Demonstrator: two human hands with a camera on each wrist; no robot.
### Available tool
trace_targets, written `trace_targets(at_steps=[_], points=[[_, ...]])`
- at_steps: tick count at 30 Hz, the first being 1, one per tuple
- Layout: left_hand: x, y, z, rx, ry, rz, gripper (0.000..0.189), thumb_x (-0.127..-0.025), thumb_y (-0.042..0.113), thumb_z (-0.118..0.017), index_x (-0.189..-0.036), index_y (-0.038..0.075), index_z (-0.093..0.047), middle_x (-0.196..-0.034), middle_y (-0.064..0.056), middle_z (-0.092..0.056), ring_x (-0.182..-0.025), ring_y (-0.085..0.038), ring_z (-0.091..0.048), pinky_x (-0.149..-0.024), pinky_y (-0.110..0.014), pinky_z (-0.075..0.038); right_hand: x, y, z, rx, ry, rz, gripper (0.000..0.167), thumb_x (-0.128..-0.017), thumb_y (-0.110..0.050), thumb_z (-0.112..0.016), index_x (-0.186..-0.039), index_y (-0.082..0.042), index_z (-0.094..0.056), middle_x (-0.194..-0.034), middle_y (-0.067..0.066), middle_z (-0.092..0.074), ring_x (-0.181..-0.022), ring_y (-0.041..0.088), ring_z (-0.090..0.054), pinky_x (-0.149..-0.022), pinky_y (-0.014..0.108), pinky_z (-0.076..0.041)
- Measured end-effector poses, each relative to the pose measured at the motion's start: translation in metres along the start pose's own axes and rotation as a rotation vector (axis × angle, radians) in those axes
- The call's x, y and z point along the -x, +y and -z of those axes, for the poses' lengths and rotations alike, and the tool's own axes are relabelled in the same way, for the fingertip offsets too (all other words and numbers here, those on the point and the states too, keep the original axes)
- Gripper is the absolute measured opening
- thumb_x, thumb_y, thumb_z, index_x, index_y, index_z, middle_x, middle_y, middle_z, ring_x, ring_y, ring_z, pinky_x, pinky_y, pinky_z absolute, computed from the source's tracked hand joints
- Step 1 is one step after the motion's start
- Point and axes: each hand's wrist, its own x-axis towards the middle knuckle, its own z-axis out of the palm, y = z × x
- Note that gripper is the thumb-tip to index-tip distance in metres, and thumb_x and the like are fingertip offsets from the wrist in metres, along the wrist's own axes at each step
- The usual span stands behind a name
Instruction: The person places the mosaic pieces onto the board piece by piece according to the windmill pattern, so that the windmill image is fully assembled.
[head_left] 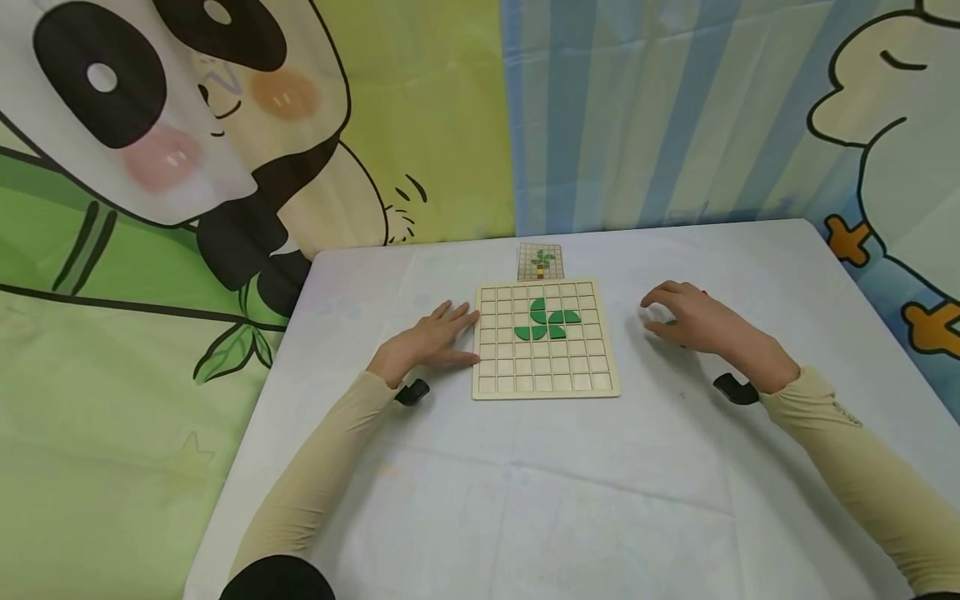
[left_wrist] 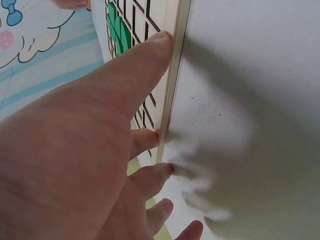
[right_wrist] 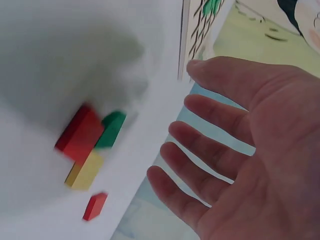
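Observation:
A pale wooden grid board (head_left: 540, 384) lies on the table with several green quarter-round pieces (head_left: 564, 317) set near its middle. My left hand (head_left: 431, 340) has its fingers spread along the board's left edge. In the left wrist view, the thumb rests on the board's rim (left_wrist: 172, 75). Off to the right of the board, my right hand (head_left: 692, 318) hovers over loose pieces, its fingers relaxed and holding nothing. Below it, the right wrist view has a larger red piece (right_wrist: 80, 134), a green piece (right_wrist: 112, 130), a yellow piece (right_wrist: 84, 172) and a small red piece (right_wrist: 95, 206).
Behind the board lies a small pattern card (head_left: 528, 258) printed with a grid and a green, yellow and red figure. The white-covered table (head_left: 570, 500) meets a cartoon panda curtain (head_left: 420, 125) and a striped blue curtain (head_left: 645, 117) at its far edge.

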Motion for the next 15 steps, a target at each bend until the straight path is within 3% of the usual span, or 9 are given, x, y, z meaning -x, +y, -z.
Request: trace_targets(at_steps=[8,15], points=[[-0.001,-0.002,-0.002,-0.005,-0.005,0.001,0.092,-0.093,0.061,-0.060,-0.163,0.021,-0.015,-0.171,-0.008,-0.007,-0.158,-0.036,0.002,-0.125,-0.060,-0.016,0.014,0.023,0.002,0.004,-0.068,-0.077,0.041,-0.093,-0.021,-0.072,-0.125,0.003,-0.064,-0.132,0.031,-0.056,-0.121,0.051,-0.050,-0.100,0.064,-0.044],[0.000,-0.002,-0.001,0.005,-0.007,-0.001,0.093,-0.093,0.062,-0.060,-0.163,0.022,-0.015,-0.171,-0.008,-0.007,-0.158,-0.036,0.002,-0.125,-0.059,-0.015,0.018,0.034,-0.003,0.021,-0.075,-0.125,0.040,-0.092,-0.022,-0.072,-0.121,0.004,-0.063,-0.132,0.034,-0.053,-0.118,0.054,-0.048,-0.097,0.066,-0.044]])
